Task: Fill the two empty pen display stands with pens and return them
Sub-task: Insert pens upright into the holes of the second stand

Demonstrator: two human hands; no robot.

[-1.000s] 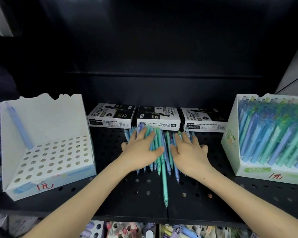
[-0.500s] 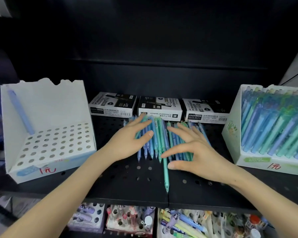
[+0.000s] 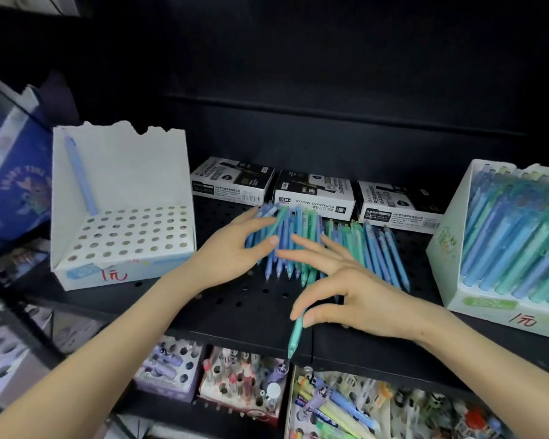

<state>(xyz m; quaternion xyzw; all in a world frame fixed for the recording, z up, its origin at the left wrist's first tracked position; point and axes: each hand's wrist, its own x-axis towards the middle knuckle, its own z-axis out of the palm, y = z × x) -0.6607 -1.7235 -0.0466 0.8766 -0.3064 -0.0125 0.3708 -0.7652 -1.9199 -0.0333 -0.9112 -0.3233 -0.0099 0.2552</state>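
Observation:
A white display stand point(image 3: 121, 166) with rows of holes sits at the left and holds a single light-blue pen point(image 3: 81, 179) in its back left corner. At the right, a second stand point(image 3: 450, 248) is packed with blue and green pens. Between them a pile of blue and green pens point(image 3: 362, 248) lies on the black perforated shelf point(image 3: 251, 312). My left hand point(image 3: 232, 255) rests palm down on the pile's left side, fingers apart. Over the pile's front, my right hand point(image 3: 355, 289) pinches a teal pen point(image 3: 295, 337) between thumb and forefinger; the pen points over the shelf's front edge.
Three black-and-white permanent marker boxes point(image 3: 314, 191) stand in a row behind the pile. Below the shelf's front edge are holders of assorted pens point(image 3: 241, 381). A blue printed box point(image 3: 16, 185) stands at the far left. The shelf's back wall is dark.
My right hand has lifted off the pile and drawn back toward the front edge, closing thumb and forefinger on the protruding teal pen. The left hand stays on the pens.

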